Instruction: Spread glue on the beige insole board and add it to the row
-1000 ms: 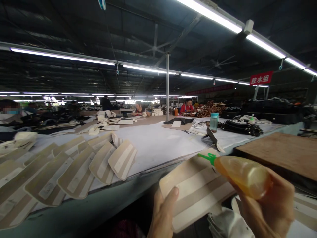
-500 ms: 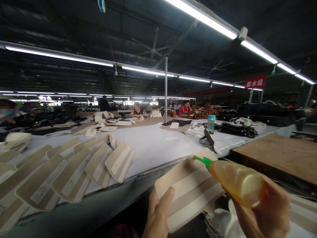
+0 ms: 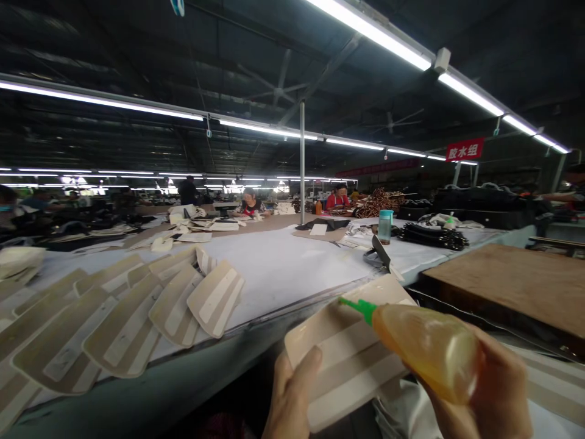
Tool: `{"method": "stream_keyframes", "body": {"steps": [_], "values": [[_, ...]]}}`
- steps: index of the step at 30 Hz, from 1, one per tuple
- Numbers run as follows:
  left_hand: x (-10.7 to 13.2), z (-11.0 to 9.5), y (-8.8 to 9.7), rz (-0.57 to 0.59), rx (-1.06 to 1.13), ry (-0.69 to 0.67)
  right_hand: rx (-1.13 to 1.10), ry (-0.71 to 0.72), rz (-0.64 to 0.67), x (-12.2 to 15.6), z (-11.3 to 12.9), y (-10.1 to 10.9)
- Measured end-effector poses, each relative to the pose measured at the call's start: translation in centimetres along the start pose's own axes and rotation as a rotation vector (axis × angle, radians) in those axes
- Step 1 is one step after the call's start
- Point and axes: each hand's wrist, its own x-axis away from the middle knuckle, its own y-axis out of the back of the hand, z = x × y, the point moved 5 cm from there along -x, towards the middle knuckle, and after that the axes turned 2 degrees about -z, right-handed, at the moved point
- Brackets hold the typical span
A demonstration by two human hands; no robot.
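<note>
White-covered counter (image 3: 274,259) up front, striped panel (image 3: 340,369) just off its near edge — left hand (image 3: 292,393) pinching the side, right hand (image 3: 496,387) wrapped snugly round the bottle (image 3: 425,341). I'd keep the green tip (image 3: 361,308) low — and squeeze evenly.

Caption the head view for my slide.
Left grip holds a striped panel; right grip holds a green-tipped bottle over it.

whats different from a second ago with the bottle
The right hand has carried the bottle leftward, its green nozzle now nearer the left corner of the striped panel. Nothing was taken hold of or let go: the left hand still holds the panel, the right the bottle.
</note>
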Motion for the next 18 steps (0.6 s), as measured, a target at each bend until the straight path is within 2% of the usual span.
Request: {"method": "stream_keyframes", "body": {"steps": [5,9,13,18], "values": [[-0.4,-0.5,0.4,-0.006,0.023,-0.034,-0.07,0.031,0.057,-0.1,0.3,-0.6],[-0.5,-0.5,0.8,-0.032,0.011,-0.045,0.024,-0.047,-0.019,-0.5,-1.0,-0.1],[-0.4,-0.3,0.6,-0.01,0.07,-0.016,0.011,-0.074,0.0,0.6,-1.5,0.2],[-0.8,-0.6,1.2,-0.06,0.068,-0.1,0.034,-0.145,0.002,-0.3,-1.6,0.6]]}}
